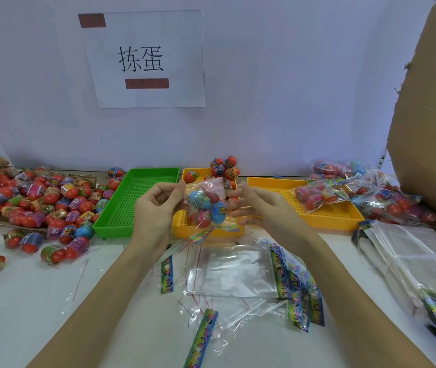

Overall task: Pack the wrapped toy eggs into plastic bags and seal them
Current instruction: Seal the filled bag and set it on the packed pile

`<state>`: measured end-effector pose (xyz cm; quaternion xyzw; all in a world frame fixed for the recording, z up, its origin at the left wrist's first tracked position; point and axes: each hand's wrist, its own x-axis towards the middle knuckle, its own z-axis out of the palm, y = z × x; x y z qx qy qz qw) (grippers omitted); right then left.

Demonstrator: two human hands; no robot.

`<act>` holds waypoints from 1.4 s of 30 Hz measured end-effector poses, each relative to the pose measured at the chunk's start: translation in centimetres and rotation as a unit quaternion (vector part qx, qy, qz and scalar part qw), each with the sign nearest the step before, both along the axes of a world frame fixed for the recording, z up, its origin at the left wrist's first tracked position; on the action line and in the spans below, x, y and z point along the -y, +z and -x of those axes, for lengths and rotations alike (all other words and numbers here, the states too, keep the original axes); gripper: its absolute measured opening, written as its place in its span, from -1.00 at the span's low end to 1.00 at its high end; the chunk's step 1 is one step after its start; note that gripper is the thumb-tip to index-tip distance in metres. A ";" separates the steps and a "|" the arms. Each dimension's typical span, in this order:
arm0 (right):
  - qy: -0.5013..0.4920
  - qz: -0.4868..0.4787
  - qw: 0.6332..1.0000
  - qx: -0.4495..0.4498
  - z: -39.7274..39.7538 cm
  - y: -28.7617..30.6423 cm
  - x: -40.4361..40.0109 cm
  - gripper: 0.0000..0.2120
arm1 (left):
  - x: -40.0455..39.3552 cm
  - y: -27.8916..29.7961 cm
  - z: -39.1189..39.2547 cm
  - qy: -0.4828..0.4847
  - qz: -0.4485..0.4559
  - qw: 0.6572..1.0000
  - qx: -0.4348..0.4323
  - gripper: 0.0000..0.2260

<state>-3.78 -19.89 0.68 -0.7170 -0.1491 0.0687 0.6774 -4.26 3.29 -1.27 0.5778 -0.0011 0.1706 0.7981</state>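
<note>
A clear plastic bag (pixel 206 208) with several wrapped toy eggs inside hangs in the air above the middle yellow tray (pixel 185 227). My left hand (pixel 156 205) pinches the bag's top left edge. My right hand (pixel 254 205) holds the bag's right side with bent fingers. The bag's colourful header strip dangles at its bottom. A large heap of loose wrapped eggs (pixel 34 200) covers the table at the left. Empty bags with colourful headers (pixel 243 274) lie flat below my hands.
An empty green tray (pixel 110 221) stands left of the middle one, and a yellow tray (pixel 328 216) with filled bags stands at the right. More filled bags (pixel 386 197) pile beyond it. A stack of bags (pixel 418 261) and a cardboard box (pixel 431 123) sit at the right.
</note>
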 end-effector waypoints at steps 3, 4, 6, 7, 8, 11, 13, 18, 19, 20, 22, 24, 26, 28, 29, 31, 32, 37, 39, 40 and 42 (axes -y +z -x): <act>0.050 0.070 0.996 0.009 0.1 -0.1 0.5 -0.68 | 0.3 -0.2 0.0 0.019 -0.003 1.000 0.016 -0.77; 0.043 0.093 0.995 0.018 0.1 -0.2 0.6 -0.74 | 0.4 -0.2 0.1 0.021 0.000 1.000 0.021 -0.78; 0.012 0.136 0.990 0.035 0.0 -0.2 0.5 -0.76 | 0.5 -0.1 0.2 0.012 0.013 0.999 0.032 -0.80; -0.003 0.149 0.988 0.039 0.0 -0.3 0.4 -0.76 | 0.5 0.0 0.2 0.002 0.025 0.999 0.036 -0.82; -0.014 0.153 0.987 0.042 0.0 -0.3 0.3 -0.75 | 0.5 0.2 0.3 -0.009 0.037 0.999 0.038 -0.83; -0.029 0.152 0.987 0.054 -0.1 -0.8 -0.1 -0.77 | 0.6 0.4 0.4 -0.036 0.049 0.997 0.041 -0.87; -0.047 0.120 0.990 0.057 -0.1 -0.9 -0.3 -0.81 | 0.9 0.4 0.5 -0.053 0.052 0.996 0.042 -0.88; -0.140 -0.056 0.988 0.037 -0.3 -0.2 -0.4 -0.77 | 0.4 0.3 0.5 -0.117 -0.037 0.991 0.045 -0.86; -0.144 -0.098 0.984 0.023 -0.4 0.1 -0.1 -0.76 | 0.4 0.3 0.6 -0.119 -0.084 0.988 0.049 -0.82; -0.140 -0.126 0.982 0.009 -0.5 0.3 0.2 -0.77 | 0.5 0.2 0.7 -0.114 -0.129 0.984 0.054 -0.78; -0.125 -0.114 0.986 0.008 -0.4 0.5 0.6 -0.79 | 1.0 0.1 1.0 -0.100 -0.168 0.979 0.057 -0.70; -0.125 -0.061 0.990 0.035 -0.3 0.4 0.6 -0.80 | 1.3 0.1 1.3 -0.104 -0.174 0.978 0.046 -0.67; -0.129 -0.027 0.990 0.056 -0.3 0.1 0.3 -0.79 | 1.2 0.0 1.3 -0.098 -0.212 0.972 0.033 -0.74; -0.128 -0.005 0.989 0.072 -0.2 0.0 0.1 -0.77 | 0.9 -0.1 1.1 -0.081 -0.216 0.973 0.014 -0.82; -0.127 0.002 0.989 0.079 -0.2 0.0 0.1 -0.76 | 0.8 -0.1 1.0 -0.073 -0.207 0.976 0.007 -0.85; -0.123 0.007 0.989 0.087 -0.1 0.1 0.1 -0.75 | 0.7 -0.1 0.9 -0.061 -0.183 0.981 -0.001 -0.91; -0.121 0.007 0.989 0.090 0.0 0.1 0.0 -0.76 | 0.6 -0.1 0.9 -0.054 -0.171 0.984 -0.004 -0.92; -0.136 0.000 0.986 0.100 -0.3 0.1 0.2 -0.63 | 0.9 0.1 0.7 -0.028 -0.144 0.989 0.000 -0.90; -0.136 0.002 0.986 0.095 -0.2 0.0 0.1 -0.62 | 1.1 0.2 0.7 -0.022 -0.148 0.989 0.012 -0.91; -0.132 -0.002 0.987 0.086 -0.2 0.0 0.1 -0.63 | 1.2 0.3 0.7 -0.017 -0.147 0.989 0.015 -0.93; -0.101 -0.003 0.993 0.061 -0.1 0.1 0.1 -0.64 | 0.9 0.4 0.7 0.005 -0.132 0.991 0.012 -0.95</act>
